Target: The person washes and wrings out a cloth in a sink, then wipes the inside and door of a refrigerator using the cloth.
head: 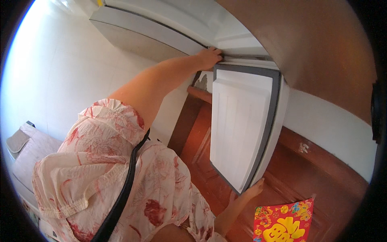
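Note:
A white refrigerator door with a grey rubber gasket stands swung out from the cabinet, its ribbed inner side showing. My left hand is at the front edge of the refrigerator cabinet, close to the hinge side of the door, with its fingers bent over the rim. Down at the door's far edge, my right hand grips the outer side, partly hidden by the door. Above my left hand, part of the pale refrigerator interior shows.
Behind the refrigerator door is a reddish-brown panelled wooden door with a red paper decoration bearing gold writing. A blurred brown surface fills the upper right. White wall borders it. A padded grey item sits at lower left.

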Motion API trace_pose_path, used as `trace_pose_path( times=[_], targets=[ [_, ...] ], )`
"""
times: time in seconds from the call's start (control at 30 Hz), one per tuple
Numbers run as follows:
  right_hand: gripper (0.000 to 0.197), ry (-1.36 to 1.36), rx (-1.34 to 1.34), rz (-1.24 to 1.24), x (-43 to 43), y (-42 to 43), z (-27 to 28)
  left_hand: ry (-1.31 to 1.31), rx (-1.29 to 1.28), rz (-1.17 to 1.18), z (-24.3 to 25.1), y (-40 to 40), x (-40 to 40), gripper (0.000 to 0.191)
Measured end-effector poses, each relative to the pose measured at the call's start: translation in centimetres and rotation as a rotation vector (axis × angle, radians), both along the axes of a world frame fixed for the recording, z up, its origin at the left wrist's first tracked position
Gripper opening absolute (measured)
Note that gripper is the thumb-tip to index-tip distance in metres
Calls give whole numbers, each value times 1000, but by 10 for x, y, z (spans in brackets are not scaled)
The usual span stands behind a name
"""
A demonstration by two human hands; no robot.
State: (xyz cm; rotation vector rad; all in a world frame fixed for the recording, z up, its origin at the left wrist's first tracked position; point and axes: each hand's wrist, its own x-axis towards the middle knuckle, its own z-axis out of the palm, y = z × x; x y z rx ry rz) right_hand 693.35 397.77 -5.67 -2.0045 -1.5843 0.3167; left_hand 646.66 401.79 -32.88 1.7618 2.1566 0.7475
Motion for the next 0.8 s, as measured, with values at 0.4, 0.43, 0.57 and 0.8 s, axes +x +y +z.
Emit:
trace_pose_path(
  times=[0.4, 0.43, 0.57, 0.8],
  targets=[
    [43, -345, 122, 215, 36, 27, -10, -1183, 110, 477, 0, 3, 10, 33],
    [43, -434, 138, 197, 52, 28, -13, -1181, 96, 445, 20, 9, 16, 33],
    [42, -364, 145, 99, 11, 17, -4, -1039, 613, 228, 118, 9, 19, 29],
    [44, -323, 94, 73, 34, 18, -8, -998, 626, -21, 179, 14, 34, 25]
  ],
)
